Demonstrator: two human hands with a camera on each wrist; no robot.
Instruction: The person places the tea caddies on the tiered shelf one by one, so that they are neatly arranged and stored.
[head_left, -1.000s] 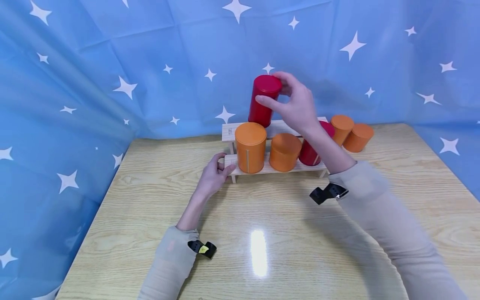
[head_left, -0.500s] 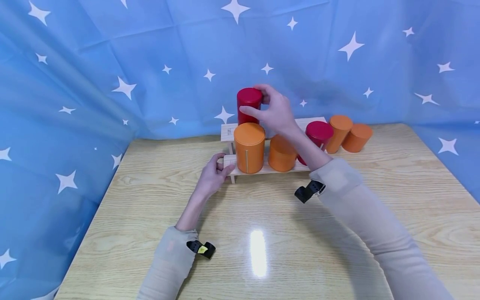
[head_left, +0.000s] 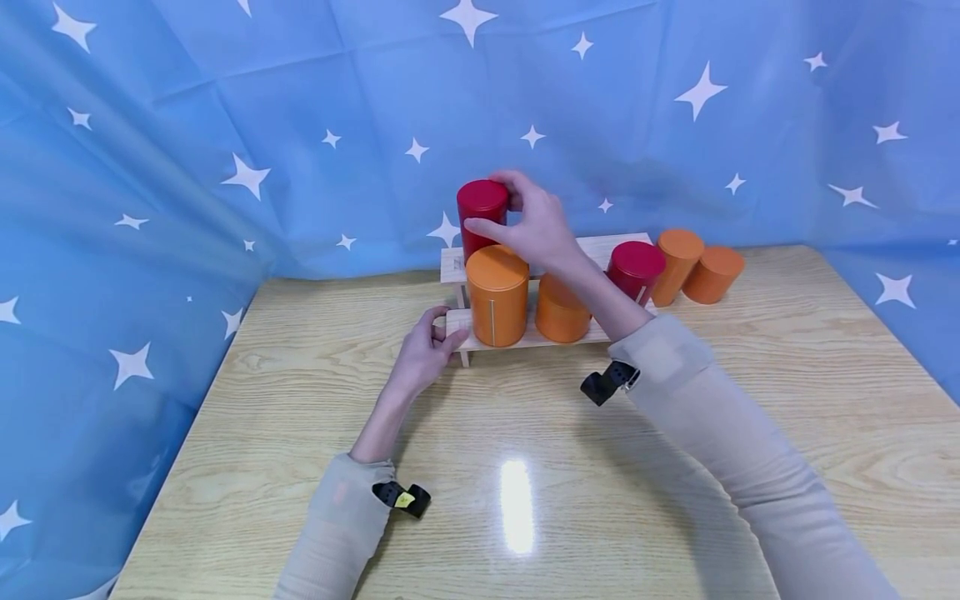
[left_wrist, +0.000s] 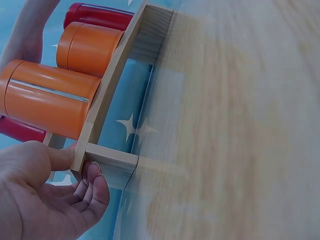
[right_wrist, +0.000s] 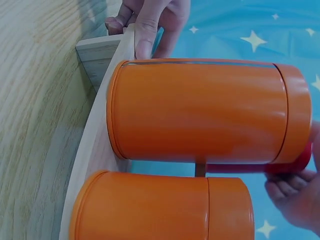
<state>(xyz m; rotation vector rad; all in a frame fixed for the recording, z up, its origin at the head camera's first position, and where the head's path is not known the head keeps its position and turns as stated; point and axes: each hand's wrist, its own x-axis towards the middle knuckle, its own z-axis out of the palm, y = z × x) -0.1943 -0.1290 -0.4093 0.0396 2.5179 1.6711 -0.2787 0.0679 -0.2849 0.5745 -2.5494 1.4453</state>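
Note:
My right hand (head_left: 528, 223) grips a red canister (head_left: 480, 200) near its lid, at the left end of the rack's upper shelf (head_left: 600, 248). The tall orange canister in front hides its base, so I cannot tell whether it touches the shelf. My left hand (head_left: 426, 348) pinches the left end of the lower shelf (left_wrist: 107, 97), thumb on top and fingers curled beneath. Along that lower shelf stand the tall orange canister (head_left: 498, 296), a shorter orange canister (head_left: 562, 312) and a second red canister (head_left: 636, 267). My right forearm partly covers the latter two.
Two more orange canisters, one taller (head_left: 678, 265) and one short (head_left: 714, 275), stand on the wooden table (head_left: 337, 375) at the rack's right end. A blue star-patterned cloth (head_left: 360, 100) hangs close behind the rack and down the left side.
My right hand has carried the red canister left and down, from above the upper shelf to its left end. The left hand stays on the lower shelf.

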